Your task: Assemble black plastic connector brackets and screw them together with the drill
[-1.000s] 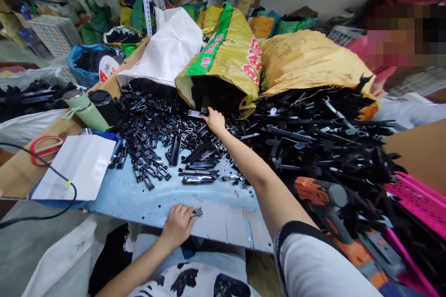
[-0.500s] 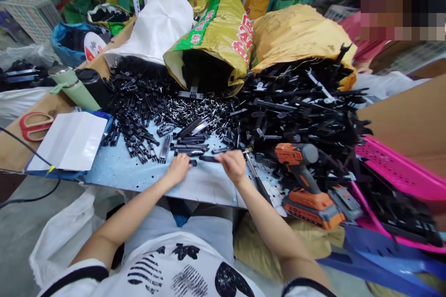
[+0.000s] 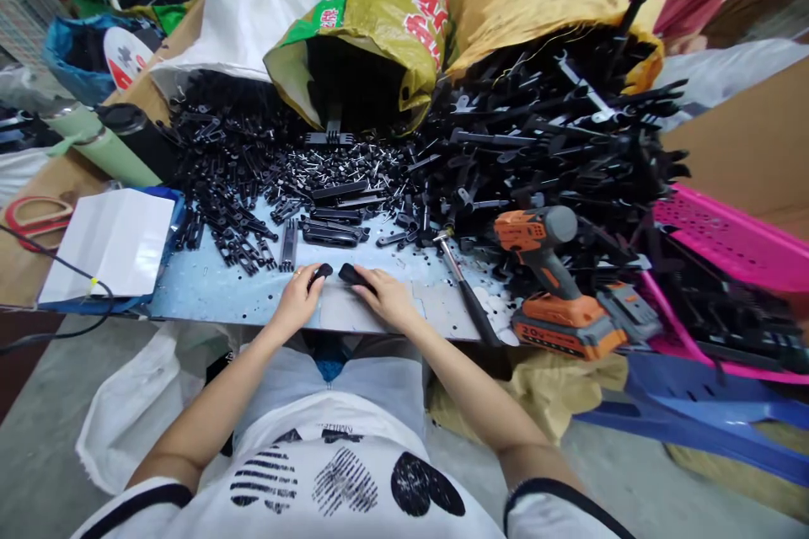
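Note:
My left hand [image 3: 298,299] is closed on a small black piece [image 3: 322,271] with a rounded end, its exact kind unclear. Opposite it, my right hand [image 3: 387,298] grips another black, elongated piece [image 3: 354,274]. The two pieces point at each other with a narrow gap between them, over the light-coloured work surface [image 3: 345,310]. Just beyond my hands lie a stack of flat black tool bodies [image 3: 334,232] and an upright-laid slotted metal piece [image 3: 289,244]. A hammer [image 3: 466,290] with a dark handle rests to the right of my right hand.
An orange cordless power tool [image 3: 556,286] stands at the right, near a pink basket [image 3: 733,244]. Behind are heaps of small screws [image 3: 341,168], black links [image 3: 221,177] and wrenches [image 3: 537,143], spilling from sacks. Papers [image 3: 110,244], scissors [image 3: 38,223] and a green bottle [image 3: 104,147] lie left.
Both hands have moved toward my body, and my right hand has come left, closer to the left one. The black pieces now face each other. The camera view has tilted down.

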A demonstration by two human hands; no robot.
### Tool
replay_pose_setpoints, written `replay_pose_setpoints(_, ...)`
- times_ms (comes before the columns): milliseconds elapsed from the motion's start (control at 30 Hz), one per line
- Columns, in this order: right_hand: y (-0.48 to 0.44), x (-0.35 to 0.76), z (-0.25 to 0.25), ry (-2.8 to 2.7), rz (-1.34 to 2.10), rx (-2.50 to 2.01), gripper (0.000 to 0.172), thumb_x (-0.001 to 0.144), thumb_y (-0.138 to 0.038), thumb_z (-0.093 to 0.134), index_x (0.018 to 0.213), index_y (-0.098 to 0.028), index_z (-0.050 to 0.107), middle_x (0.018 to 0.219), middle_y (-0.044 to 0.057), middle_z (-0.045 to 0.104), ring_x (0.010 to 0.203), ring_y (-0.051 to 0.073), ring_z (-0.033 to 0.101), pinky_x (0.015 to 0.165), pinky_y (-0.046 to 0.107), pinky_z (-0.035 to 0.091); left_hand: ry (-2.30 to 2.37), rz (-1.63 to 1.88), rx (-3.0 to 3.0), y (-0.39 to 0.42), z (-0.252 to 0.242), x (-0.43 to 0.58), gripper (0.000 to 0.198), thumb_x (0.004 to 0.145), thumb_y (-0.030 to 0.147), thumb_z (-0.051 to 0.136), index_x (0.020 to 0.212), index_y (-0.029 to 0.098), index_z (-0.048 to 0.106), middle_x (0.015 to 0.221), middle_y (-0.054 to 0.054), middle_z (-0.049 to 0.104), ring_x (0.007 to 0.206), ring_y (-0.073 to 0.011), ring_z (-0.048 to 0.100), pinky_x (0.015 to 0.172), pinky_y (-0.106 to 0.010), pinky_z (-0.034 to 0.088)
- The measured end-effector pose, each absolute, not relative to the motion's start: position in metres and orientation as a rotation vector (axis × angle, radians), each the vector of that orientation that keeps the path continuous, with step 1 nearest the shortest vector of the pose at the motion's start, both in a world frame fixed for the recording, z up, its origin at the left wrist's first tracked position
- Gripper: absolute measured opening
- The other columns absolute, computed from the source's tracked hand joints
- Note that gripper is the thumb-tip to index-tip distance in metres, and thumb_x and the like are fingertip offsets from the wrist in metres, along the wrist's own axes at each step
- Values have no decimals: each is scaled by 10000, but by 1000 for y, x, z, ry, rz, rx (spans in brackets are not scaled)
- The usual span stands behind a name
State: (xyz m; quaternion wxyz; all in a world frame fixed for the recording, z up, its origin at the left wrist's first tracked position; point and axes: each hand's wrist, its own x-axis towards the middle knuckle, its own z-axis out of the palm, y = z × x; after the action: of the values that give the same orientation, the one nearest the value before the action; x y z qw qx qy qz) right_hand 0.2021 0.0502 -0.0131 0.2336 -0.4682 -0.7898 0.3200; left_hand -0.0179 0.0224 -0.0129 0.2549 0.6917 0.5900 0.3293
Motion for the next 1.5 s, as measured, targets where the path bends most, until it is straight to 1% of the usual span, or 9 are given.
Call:
replay_pose_setpoints(133,48,180,-6,-1613,1636,-1144,590,901,-546,404,1422,-281,323,847,28,615,620,157,599,582,308,512,1432,1009,1515,9,-5,-7,431,942,410,384,1275,155,483,974,-70,553,511,-64,498,504,-226,440)
replay_pose_setpoints(233,41,176,1,-1487,1811,-1040,683,874,-572,441,1447,-235,285,646,-24,544,516,128,529,507,259,462,1434,1077,1551,3,6,3,424,938,403,405,1277,171,509,971,-69,561,596,-87,530,566,-229,459)
replay_pose_setpoints(400,37,196,6,-1751,1580,-988,620,881,-503,491,1420,-223,363,732,-10,563,535,92,475,581,248,461,1499,1061,1847,-4,22,9,382,939,330,417,1250,157,557,934,-77,570,899,-173,562,836,-308,456)
replay_pose_setpoints(533,36,212,8,-1928,1411,-973,561,907,-466,472,1405,-219,394,938,44,592,560,72,478,620,248,476,1465,973,1939,-4,25,6,371,930,313,433,1258,191,558,915,-56,568,854,-156,566,795,-277,461)
replay_pose_setpoints(767,28,208,21,-2045,1187,-910,524,915,-433,483,1398,-244,409,917,47,588,724,128,548,753,303,493,1367,1100,1962,-3,32,9,357,929,281,440,1247,182,567,862,-47,558,805,-139,552,762,-265,456)
replay_pose_setpoints(1000,10,186,8,-1776,1140,-920,547,929,-435,449,1434,-258,333,995,63,563,610,94,511,636,274,510,1423,1468,1874,-5,34,29,335,946,269,409,1224,187,578,913,-65,576,841,-140,563,777,-275,476)
replay_pose_setpoints(1267,53,202,12,-2359,839,-1037,520,958,-410,375,1429,-189,346,1176,109,574,1033,212,541,914,356,441,1753,1075,1879,-1,8,15,391,938,252,364,1303,190,490,1119,-128,570,1040,-220,556,880,-377,468)
replay_pose_setpoints(1400,106,231,23,-2449,193,-1572,437,941,-317,395,1328,-124,463,1146,156,573,1048,270,491,892,377,422,1606,503,2389,9,8,12,461,853,139,448,1298,251,494,1301,-113,493,1256,-296,394,1041,-548,275)
replay_pose_setpoints(1500,145,246,27,-2282,-79,-1954,331,932,-202,343,1194,-113,524,1087,184,583,1036,286,496,807,360,433,1331,182,2660,23,13,14,409,859,78,417,1205,246,555,1135,-91,597,1161,-260,474,1041,-551,238)
